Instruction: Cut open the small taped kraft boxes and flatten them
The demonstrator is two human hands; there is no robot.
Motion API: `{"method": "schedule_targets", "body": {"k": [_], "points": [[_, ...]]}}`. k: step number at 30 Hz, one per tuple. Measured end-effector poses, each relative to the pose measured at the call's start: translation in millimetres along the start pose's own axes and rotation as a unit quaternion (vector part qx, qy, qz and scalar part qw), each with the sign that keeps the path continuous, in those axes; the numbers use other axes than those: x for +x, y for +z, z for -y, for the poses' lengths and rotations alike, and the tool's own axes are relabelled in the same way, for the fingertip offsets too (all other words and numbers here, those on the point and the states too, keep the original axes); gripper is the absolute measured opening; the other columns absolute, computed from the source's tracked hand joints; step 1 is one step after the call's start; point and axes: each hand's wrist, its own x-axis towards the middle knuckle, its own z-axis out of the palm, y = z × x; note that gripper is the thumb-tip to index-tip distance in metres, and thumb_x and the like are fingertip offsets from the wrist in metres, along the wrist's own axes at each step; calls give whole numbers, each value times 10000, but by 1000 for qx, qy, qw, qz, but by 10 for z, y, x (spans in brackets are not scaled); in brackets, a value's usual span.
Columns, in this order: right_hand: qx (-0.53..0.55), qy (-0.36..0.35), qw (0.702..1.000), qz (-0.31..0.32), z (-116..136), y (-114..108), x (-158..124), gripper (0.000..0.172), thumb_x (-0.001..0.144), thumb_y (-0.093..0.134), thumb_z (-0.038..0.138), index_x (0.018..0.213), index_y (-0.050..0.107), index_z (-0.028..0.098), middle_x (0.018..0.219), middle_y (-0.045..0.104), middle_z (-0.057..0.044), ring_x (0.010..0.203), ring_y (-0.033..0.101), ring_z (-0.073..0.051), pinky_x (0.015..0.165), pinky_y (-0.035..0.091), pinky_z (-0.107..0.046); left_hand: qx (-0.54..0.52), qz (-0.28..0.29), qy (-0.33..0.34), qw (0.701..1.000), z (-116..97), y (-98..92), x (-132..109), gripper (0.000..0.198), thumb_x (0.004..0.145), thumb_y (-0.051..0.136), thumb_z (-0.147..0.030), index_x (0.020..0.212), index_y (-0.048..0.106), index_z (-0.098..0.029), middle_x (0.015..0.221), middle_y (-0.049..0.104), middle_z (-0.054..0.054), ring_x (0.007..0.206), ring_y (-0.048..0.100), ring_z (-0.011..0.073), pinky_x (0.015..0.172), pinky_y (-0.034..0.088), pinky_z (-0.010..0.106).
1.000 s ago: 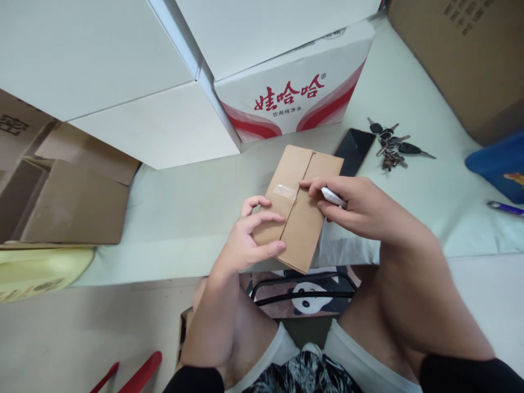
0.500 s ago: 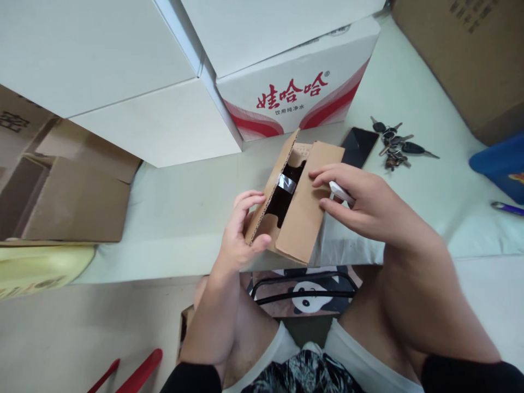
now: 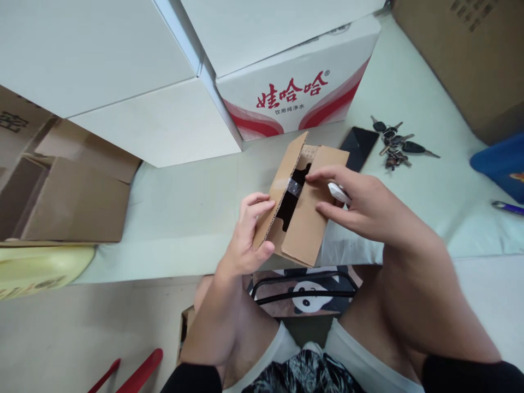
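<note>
A small brown cardboard box (image 3: 308,229) stands at the table's front edge, its two long top flaps partly raised. Through the gap between them shows something dark, with a strip of clear tape (image 3: 293,188) across the opening. My left hand (image 3: 250,234) grips the box's left side, fingers on the left flap and thumb by the near corner. On the right flap rest the fingertips of my right hand (image 3: 356,199). A slim white object (image 3: 339,193) is tucked in that hand; its kind is mostly hidden by the fingers.
Behind the box lies a black phone (image 3: 360,147) beside a bunch of keys (image 3: 397,143). A white and red carton (image 3: 292,101) and white cabinets (image 3: 135,93) stand at the back. Large cardboard boxes flank both sides. A purple pen (image 3: 507,208) lies at right.
The box has shifted slightly right, with my left hand moving along. Its flaps lean further inward and the gap is narrower. My right fingertips have slid a little left over the right flap.
</note>
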Motion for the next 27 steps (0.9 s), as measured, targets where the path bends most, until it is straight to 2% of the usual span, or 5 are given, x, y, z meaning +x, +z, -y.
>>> {"method": "schedule_targets", "body": {"k": [4, 13, 20, 24, 27], "points": [[27, -3, 999, 18, 34, -10, -1, 438, 881, 605, 267, 1317, 577, 237, 1295, 714, -104, 1114, 715, -257, 930, 583, -401, 47, 22, 29, 998, -23, -16, 2, 608, 954, 468, -674, 1454, 446, -327, 1368, 418, 128, 1322, 462, 322, 1083, 469, 533], [78, -31, 996, 35, 18, -11, 10, 347, 879, 594, 216, 1209, 699, 244, 1244, 751, -85, 1158, 706, -267, 1033, 554, -448, 84, 11, 41, 996, 4, -10, 8, 592, 935, 539, -646, 1409, 483, -296, 1325, 416, 124, 1302, 481, 303, 1065, 488, 490], [87, -4, 996, 34, 64, -36, 16, 267, 904, 567, 229, 1119, 724, 225, 1180, 766, -83, 1043, 730, -244, 937, 584, -415, 75, 7, 42, 996, -7, -16, 17, 589, 885, 661, -584, 1379, 536, -290, 1324, 434, 123, 1295, 499, 310, 1055, 504, 489], [76, 9, 997, 22, 93, -41, 6, 209, 894, 572, 232, 1010, 746, 231, 1109, 783, -74, 1038, 731, -258, 876, 582, -403, 63, 33, 15, 997, -18, -37, 9, 674, 807, 682, -696, 1323, 607, -268, 1350, 434, 131, 1290, 513, 336, 1061, 507, 522], [51, 9, 999, 16, 113, -45, -2, 212, 892, 570, 238, 1022, 738, 240, 1079, 778, -70, 995, 727, -260, 861, 576, -418, 71, 27, -14, 997, -23, -42, -4, 642, 794, 715, -677, 1285, 643, -270, 1352, 459, 131, 1300, 510, 341, 1088, 487, 548]]}}
